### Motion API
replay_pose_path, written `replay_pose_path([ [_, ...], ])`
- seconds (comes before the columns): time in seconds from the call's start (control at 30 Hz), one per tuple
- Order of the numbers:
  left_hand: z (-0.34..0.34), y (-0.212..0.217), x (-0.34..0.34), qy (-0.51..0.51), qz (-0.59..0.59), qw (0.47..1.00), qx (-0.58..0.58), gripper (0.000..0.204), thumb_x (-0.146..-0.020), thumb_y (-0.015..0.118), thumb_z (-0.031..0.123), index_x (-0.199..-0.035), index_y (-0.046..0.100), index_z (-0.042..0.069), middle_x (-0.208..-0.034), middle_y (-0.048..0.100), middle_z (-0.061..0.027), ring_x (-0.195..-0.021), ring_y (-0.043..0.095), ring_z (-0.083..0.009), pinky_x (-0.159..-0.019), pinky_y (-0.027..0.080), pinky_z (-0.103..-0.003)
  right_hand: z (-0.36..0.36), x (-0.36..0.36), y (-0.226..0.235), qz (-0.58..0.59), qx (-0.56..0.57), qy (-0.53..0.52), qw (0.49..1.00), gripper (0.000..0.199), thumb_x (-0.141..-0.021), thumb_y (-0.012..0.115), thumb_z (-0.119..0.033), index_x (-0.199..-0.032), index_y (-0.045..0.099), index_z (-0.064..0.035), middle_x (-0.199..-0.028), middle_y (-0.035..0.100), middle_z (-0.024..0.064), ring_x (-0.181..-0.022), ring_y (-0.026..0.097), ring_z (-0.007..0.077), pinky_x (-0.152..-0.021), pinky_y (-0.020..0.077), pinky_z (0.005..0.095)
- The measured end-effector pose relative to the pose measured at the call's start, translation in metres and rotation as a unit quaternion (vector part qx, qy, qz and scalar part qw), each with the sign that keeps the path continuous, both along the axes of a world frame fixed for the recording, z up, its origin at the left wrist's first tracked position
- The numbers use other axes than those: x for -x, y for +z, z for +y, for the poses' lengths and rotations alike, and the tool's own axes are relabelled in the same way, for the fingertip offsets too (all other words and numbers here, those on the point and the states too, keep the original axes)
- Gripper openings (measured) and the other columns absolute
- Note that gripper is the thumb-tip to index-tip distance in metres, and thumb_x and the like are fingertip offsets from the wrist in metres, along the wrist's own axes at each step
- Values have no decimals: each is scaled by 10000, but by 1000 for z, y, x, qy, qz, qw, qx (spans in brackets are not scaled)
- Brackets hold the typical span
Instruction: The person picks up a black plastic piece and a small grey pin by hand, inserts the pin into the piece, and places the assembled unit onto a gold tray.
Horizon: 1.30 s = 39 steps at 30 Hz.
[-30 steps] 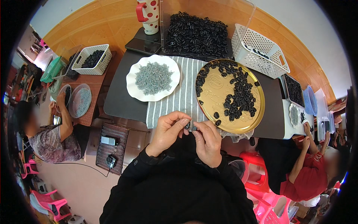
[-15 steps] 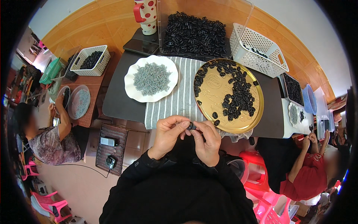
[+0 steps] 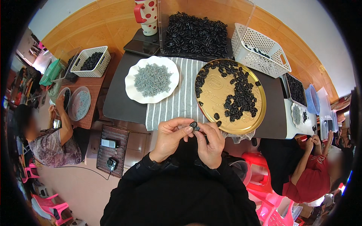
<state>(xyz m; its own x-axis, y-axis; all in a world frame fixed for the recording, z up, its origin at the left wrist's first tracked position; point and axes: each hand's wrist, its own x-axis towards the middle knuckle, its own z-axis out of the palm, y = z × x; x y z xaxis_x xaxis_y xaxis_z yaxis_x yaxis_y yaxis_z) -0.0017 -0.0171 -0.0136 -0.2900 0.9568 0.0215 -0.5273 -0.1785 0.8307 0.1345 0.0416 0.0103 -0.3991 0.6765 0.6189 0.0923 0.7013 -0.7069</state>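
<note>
In front of my chest, past the near table edge, a small black oval plastic piece (image 3: 194,124) is pinched between my fingertips. My left hand (image 3: 169,138) grips it from one side with thumb and forefinger. From the other side my right hand (image 3: 211,145) closes its thumb and fingers on the piece's lower end, partly hiding it. Just beyond, a round gold tray (image 3: 215,100) carries many similar black pieces (image 3: 239,103). Left of that, a white scalloped plate (image 3: 132,90) holds a heap of small grey metal screws or pins (image 3: 153,80).
A striped grey cloth (image 3: 173,113) lies under plate and tray. Behind are a clear bin of black pieces (image 3: 196,35), a white basket (image 3: 260,60), a flat dark device (image 3: 142,47) and a dotted tumbler (image 3: 149,17). Co-workers sit at left (image 3: 52,147) and right (image 3: 309,177).
The black piece has turned between my fingertips, so its oval face now shows upward. My fingers have shifted slightly; both hands stay in nearly the same place.
</note>
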Motion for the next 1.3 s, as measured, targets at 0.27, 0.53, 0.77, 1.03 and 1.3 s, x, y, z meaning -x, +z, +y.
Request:
replay_pose_path([
  [0.27, 0, 0, -3, 19, -14, 1000, -6, 219, -870, 652, -53, -1084, 689, -22, -926, 691, -101, -738, 654, -124, -569, 494, -203, -1, 0, -5, -9, -23, -12, 1000, 260, -788, 677, 107, -1040, 648, 49, -866, 619, 137, -706, 616, 222, -623, 491, 279],
  [0.53, 1, -2, 3, -27, -21, 999, -12, 212, -885, 639, -41, -1094, 677, -33, -914, 696, -115, -734, 660, -140, -565, 502, -211, 3, -2, -4, 17, 11, 25, 999, 285, -776, 691, 115, -1050, 639, 55, -833, 612, 114, -669, 636, 193, -584, 507, 272],
  [0.77, 1, 0, 6, -79, -75, 994, 1, 199, -883, 638, -32, -1078, 673, -48, -880, 701, -110, -704, 660, -132, -557, 495, -209, 9, -6, -15, 77, 147, 106, 980, 308, -769, 706, 109, -1060, 648, 22, -828, 609, 89, -691, 632, 145, -605, 518, 253],
  [1.03, -1, -2, 6, -92, -60, 994, 14, 203, -868, 635, -51, -1064, 684, -39, -895, 706, -104, -697, 661, -122, -547, 484, -199, 18, -21, -13, 38, 177, 157, 971, 304, -781, 705, 78, -1074, 661, 11, -816, 619, 71, -718, 588, 136, -635, 485, 243],
  [1.3, -4, -2, 5, -88, 2, 996, 0, 266, -873, 634, -57, -1133, 675, -14, -946, 694, -89, -743, 658, -111, -573, 492, -197, 11, -20, -10, 41, 191, 113, 974, 282, -777, 698, 95, -1049, 671, 23, -804, 624, 70, -713, 586, 139, -625, 456, 241],
])
